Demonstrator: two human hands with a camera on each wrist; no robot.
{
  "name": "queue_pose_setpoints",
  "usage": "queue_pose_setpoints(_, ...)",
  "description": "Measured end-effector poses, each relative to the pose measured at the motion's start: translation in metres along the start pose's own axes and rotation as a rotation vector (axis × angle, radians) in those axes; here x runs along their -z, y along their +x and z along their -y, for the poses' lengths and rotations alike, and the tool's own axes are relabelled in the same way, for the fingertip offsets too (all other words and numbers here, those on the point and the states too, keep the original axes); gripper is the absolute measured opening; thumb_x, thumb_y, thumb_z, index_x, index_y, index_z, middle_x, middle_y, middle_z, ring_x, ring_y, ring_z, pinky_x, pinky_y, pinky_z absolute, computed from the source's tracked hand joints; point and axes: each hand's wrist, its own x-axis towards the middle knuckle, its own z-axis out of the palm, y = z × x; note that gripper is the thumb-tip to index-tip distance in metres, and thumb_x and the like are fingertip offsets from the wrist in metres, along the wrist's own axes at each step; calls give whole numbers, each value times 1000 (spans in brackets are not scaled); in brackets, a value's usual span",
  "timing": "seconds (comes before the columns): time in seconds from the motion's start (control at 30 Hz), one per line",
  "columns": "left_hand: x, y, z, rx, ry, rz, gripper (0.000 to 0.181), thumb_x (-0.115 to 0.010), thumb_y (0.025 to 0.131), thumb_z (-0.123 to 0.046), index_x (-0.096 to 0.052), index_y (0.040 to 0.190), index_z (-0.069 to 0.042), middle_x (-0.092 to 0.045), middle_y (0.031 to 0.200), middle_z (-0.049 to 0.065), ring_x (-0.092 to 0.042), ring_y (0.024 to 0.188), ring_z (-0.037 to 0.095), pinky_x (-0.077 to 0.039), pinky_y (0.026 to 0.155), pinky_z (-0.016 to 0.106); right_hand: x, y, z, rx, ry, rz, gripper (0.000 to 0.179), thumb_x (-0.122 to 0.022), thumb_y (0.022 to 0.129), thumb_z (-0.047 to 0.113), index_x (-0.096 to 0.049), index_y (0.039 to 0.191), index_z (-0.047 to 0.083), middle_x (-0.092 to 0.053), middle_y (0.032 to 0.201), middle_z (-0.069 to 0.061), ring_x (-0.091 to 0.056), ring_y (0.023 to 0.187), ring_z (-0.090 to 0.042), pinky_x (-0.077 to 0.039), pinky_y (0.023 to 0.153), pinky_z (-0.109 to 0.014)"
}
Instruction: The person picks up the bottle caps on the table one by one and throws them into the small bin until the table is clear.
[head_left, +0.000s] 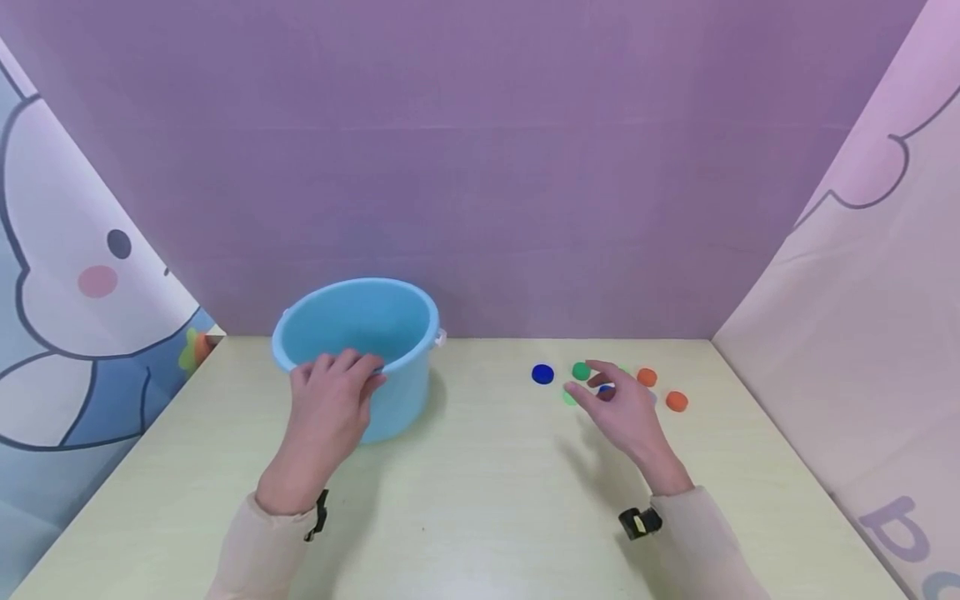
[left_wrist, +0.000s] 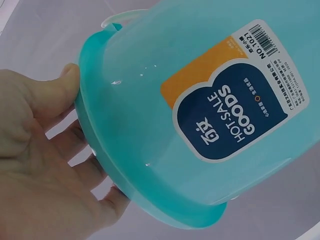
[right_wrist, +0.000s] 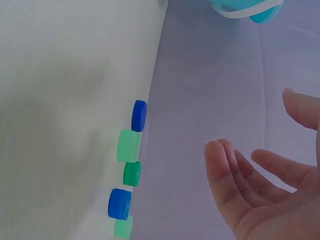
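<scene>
Round blue, green and orange plastic caps (head_left: 581,372) lie on the pale worktop (head_left: 480,500) by the right grip (head_left: 628,410), fingers apart; tugging could tip the light-blue plastic bucket (head_left: 401,404), left grip (head_left: 330,404) clamped on its rim (head_left: 434,321).

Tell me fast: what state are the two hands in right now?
Left hand: closed, holding the light-blue bucket by its rim.
Right hand: open, holding nothing.

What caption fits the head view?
Left hand holds blue bucket by its rim; right hand, empty, hovers near colored caps.
</scene>
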Motion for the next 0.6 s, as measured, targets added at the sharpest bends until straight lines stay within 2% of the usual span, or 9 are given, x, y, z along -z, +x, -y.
queue_pose_setpoints(0.43,0,-1,-3,0,-2,19,17,-78,89,-6,-72,105,-5,-64,91,11,-53,85,36,-37,84,58,-3,6,-7,-23,2,16,68,-69,95,47,-52,144,4,-63,121,-19,-64,97,-31,-53,67,-32)
queue_pose_setpoints(0.6,0,-1,-4,-3,-8,21,17,-78,88,-6,-72,104,-6,-64,91,11,-53,86,36,-37,84,58,-4,9,-10,-38,-3,45,69,-69,96,47,-50,146,3,-62,122,-21,-66,85,-24,-53,66,-31)
